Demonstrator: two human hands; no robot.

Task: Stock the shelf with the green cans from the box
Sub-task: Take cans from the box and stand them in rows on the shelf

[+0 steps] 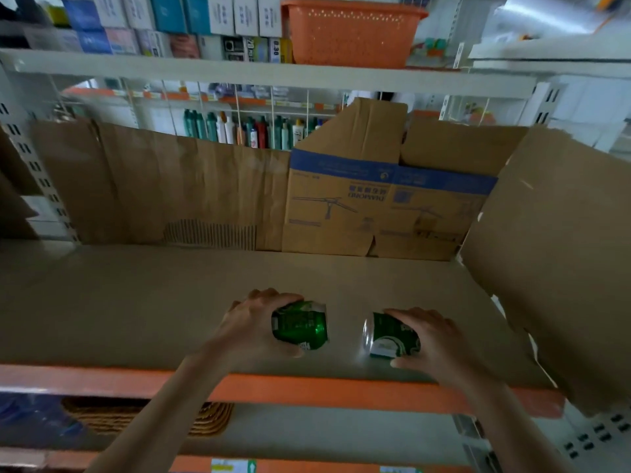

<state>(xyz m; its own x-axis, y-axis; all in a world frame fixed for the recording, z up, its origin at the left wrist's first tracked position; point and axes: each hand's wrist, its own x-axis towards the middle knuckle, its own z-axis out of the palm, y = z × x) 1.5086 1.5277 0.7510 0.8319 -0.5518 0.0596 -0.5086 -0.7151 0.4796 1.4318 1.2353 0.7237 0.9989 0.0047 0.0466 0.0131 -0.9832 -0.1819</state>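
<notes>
Grey shelf [143, 302] with orange front edge, its surface mostly bare. Flattened cardboard [153, 186] stands along the shelf's back; a printed carton [382, 206] with a blue band stands at back right. A larger cardboard box [560, 268] leans in at the shelf's right end. Orange basket [351, 32] on the tier above. Near the shelf's front edge, left hand [252, 327] wraps a green can [300, 326], tilted. Right hand [440, 343] grips a second green can [392, 336], tilted, just beside the first, the two apart.

A shop — metal shelving [273, 75] stocked with boxed goods [222, 15], bottles [252, 131]
</notes>
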